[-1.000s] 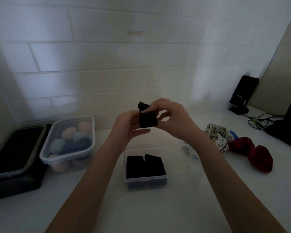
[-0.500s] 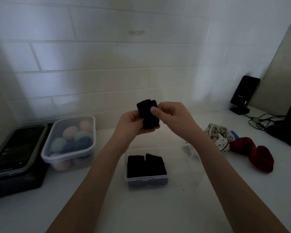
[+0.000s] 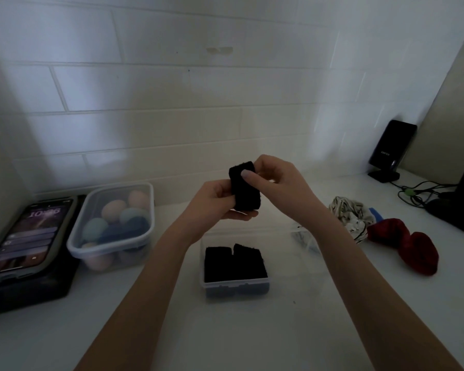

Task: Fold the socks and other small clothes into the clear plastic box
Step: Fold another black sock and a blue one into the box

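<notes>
Head view: white countertop (image 3: pixel 252 338), then small clear plastic box (image 3: pixel 235 283) at centre, two folded black pieces already in it, gap free on their right side. Above the box both hands grasp a compact folded black sock (image 3: pixel 245 190): left hand (image 3: pixel 212 202) cradles it from below with fingers curled round it, right hand (image 3: pixel 273 178) pinches its top, thumb on the front. To do this well: keep the fold squeezed flat, lower straight down, slot upright beside the others. Red (image 3: pixel 405 245) and striped (image 3: pixel 351 218) clothes wait at right.
</notes>
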### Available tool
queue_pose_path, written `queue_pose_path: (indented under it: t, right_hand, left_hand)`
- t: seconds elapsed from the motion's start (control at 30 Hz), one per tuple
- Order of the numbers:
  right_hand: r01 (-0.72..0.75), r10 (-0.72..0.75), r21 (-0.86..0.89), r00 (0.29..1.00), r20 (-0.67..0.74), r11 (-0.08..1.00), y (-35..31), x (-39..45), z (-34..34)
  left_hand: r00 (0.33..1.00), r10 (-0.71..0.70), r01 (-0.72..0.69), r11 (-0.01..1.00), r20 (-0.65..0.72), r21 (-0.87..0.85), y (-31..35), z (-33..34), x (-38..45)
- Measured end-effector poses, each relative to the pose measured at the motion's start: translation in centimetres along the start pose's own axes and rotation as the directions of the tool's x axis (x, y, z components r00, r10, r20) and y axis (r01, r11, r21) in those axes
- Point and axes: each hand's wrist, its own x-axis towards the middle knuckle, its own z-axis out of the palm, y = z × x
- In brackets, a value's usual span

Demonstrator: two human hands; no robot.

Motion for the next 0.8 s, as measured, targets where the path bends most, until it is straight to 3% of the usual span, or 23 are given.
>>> queue_pose_path:
  t: [0.23, 0.37, 0.47, 0.57, 0.8]
  right_hand:
    - [-0.051, 0.060, 0.256, 0.998, -0.027, 0.965, -0.5, -0.3, -0.7]
    - [-0.049, 0.059, 0.187, 0.997, -0.050, 0.981, -0.5, -0.3, -1.0]
    - [-0.065, 0.077, 0.133, 0.994, -0.083, 0.989, -0.4, -0.3, -0.8]
    - [-0.098, 0.112, 0.133, 0.988, -0.107, 0.986, -0.8, -0.6, -0.6]
    - [-0.190, 0.202, 0.097, 0.969, -0.138, 0.977, -1.5, -3.3, -1.9]
  left_hand:
    - [0.998, -0.046, 0.049, 0.996, 0.043, -0.070, 0.3, 0.2, 0.0]
    - [0.992, -0.109, 0.121, 0.966, 0.067, -0.227, 0.5, 0.7, 0.3]
    - [1.000, 0.009, -0.009, 1.000, -0.019, -0.014, 0.0, 1.3, 0.2]
    - [0.994, 0.096, -0.094, 0.994, -0.048, 0.058, -0.1, 1.5, 0.0]
    - [0.986, 0.163, -0.132, 0.896, -0.037, 0.424, 0.8, 2.1, -1.9]
